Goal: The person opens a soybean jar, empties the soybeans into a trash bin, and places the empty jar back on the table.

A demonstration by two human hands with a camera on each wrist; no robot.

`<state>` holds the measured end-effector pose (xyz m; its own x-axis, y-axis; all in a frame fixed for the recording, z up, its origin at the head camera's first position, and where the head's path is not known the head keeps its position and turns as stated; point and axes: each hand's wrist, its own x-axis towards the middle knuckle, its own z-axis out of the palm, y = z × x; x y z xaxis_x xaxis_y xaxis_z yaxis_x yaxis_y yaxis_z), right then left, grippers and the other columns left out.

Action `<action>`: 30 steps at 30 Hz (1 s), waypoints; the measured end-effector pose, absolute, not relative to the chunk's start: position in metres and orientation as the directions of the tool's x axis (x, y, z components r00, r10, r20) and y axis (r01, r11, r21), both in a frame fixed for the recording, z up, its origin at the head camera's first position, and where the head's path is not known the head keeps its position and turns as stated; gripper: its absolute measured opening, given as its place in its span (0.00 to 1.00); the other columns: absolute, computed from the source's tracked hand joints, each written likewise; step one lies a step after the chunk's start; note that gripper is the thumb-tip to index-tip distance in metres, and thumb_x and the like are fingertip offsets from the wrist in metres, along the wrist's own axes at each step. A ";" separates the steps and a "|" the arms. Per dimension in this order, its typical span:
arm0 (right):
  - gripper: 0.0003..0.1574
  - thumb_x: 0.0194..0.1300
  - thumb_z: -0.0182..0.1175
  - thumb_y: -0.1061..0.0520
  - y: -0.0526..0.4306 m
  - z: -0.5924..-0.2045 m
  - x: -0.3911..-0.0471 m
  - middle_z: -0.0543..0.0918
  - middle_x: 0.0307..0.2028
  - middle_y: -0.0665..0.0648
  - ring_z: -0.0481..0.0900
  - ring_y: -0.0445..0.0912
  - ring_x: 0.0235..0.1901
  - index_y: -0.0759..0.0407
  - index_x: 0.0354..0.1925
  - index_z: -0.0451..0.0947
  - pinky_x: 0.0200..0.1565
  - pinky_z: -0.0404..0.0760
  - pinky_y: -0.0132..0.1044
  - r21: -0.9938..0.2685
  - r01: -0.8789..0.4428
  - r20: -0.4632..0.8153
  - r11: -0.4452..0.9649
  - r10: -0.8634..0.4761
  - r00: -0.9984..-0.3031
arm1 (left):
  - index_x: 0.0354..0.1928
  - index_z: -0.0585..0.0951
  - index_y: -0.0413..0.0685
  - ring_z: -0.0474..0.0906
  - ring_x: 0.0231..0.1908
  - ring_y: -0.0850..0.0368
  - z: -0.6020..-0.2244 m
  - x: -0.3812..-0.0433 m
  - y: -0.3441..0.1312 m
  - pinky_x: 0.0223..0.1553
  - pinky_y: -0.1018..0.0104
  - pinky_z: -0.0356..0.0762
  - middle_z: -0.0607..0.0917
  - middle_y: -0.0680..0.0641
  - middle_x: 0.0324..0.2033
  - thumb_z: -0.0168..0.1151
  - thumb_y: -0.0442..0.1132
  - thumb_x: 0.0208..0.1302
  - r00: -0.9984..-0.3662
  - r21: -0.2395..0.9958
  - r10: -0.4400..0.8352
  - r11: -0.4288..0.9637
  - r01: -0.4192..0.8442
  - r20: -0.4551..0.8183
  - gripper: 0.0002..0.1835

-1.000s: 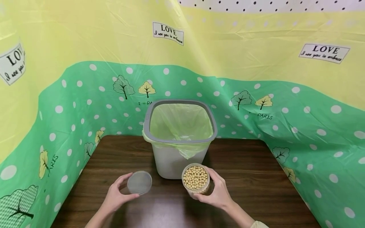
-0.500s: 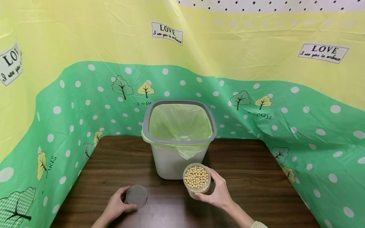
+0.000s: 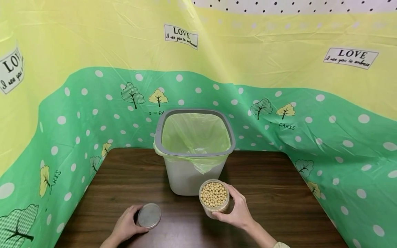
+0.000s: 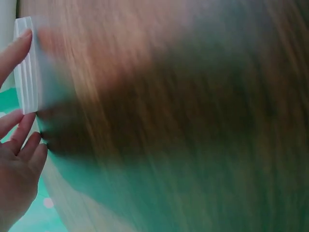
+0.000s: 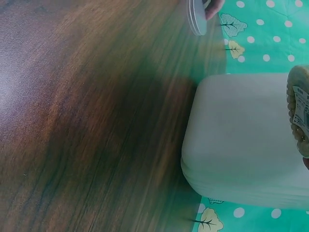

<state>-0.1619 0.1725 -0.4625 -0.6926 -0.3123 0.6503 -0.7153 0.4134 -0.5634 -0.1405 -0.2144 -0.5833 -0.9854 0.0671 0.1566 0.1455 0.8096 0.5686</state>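
Observation:
My left hand (image 3: 126, 224) pinches a round, greyish see-through lid (image 3: 149, 216) by its sides, low over the table. Its ribbed white edge shows between thumb and fingers in the left wrist view, at or just above the wood. In my right hand (image 3: 238, 210) is an uncapped clear jar (image 3: 214, 197) full of round beige beans, held upright with a slight tilt and gripped around its right side. Part of the jar and a printed label (image 5: 301, 112) appear at the right edge of the right wrist view. Behind the jar stands a bin (image 3: 195, 177).
The pale grey bin has a darker grey rim (image 3: 159, 132) and a green liner bag (image 3: 198, 132) folded over it. Dark wood table (image 3: 263, 179) lies under everything. A green and yellow printed sheet (image 3: 102, 96) hangs around the back and sides.
My left hand has lowered the lid toward me and slightly left, down to near the table, and now holds almost still. The jar in my right hand has barely shifted.

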 end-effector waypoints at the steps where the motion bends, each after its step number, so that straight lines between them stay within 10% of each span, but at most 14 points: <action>1: 0.53 0.36 0.75 0.47 0.173 -0.463 -0.162 0.77 0.50 0.59 0.75 0.44 0.48 0.63 0.59 0.66 0.47 0.74 0.28 -0.565 -0.714 0.648 0.413 -0.314 -0.694 | 0.47 0.78 0.39 0.74 0.46 0.49 -0.583 -0.140 -0.214 0.45 0.52 0.72 0.79 0.48 0.42 0.79 0.54 0.18 -0.986 0.566 0.071 0.811 0.147 0.154 0.45; 14: 0.49 0.34 0.76 0.54 0.169 -0.426 -0.153 0.77 0.44 0.68 0.77 0.47 0.45 0.76 0.52 0.68 0.47 0.71 0.22 -0.514 -0.783 0.712 0.351 -0.334 -0.617 | 0.56 0.69 0.29 0.65 0.53 0.33 -0.524 -0.170 -0.234 0.51 0.38 0.63 0.71 0.31 0.53 0.74 0.51 0.36 -0.949 0.597 0.074 0.761 0.253 0.307 0.46; 30: 0.50 0.29 0.76 0.59 0.183 -0.416 -0.145 0.77 0.44 0.67 0.76 0.43 0.46 0.74 0.52 0.68 0.44 0.72 0.21 -0.537 -0.726 0.657 0.429 -0.326 -0.679 | 0.69 0.53 0.42 0.44 0.68 0.47 -0.356 -0.231 -0.186 0.62 0.44 0.49 0.51 0.43 0.69 0.62 0.62 0.50 -0.889 0.486 0.264 0.761 0.430 0.373 0.51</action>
